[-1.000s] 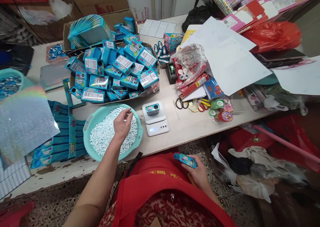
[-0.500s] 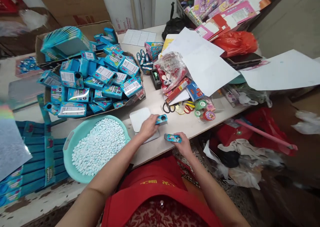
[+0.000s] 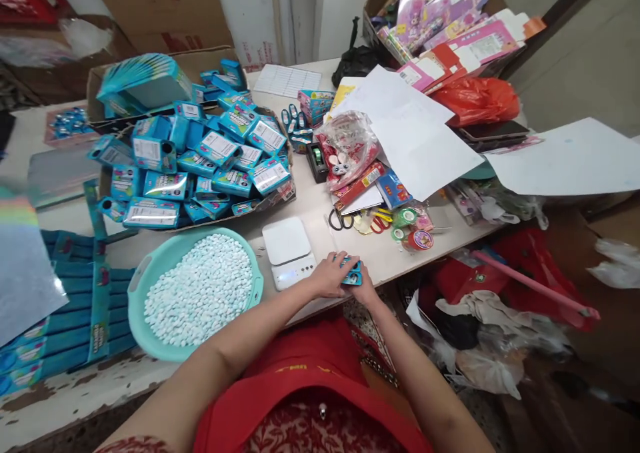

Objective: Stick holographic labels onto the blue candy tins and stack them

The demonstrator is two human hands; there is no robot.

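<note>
My left hand (image 3: 330,276) is closed on a small blue candy box (image 3: 352,264), just right of the white kitchen scale (image 3: 286,241). Beside it, my right hand (image 3: 365,289) grips a second blue candy box (image 3: 353,279) near the table's front edge. The two boxes are side by side and appear to touch; fingers hide parts of both. Nothing lies on the scale's platform. Left of the scale is a mint-green basin (image 3: 134,306) full of pale, pebble-like candies (image 3: 200,290).
A carton (image 3: 287,190) heaped with blue candy boxes (image 3: 165,185) stands behind the basin. Flat blue cartons (image 3: 75,306) lie at left. Black-handled scissors (image 3: 341,220), tape rolls (image 3: 405,217) and white paper sheets (image 3: 420,153) cover the right side.
My left hand has moved right with its box, off the scale area, to meet my right hand and its box. The scale now shows fully. The view has shifted slightly.
</note>
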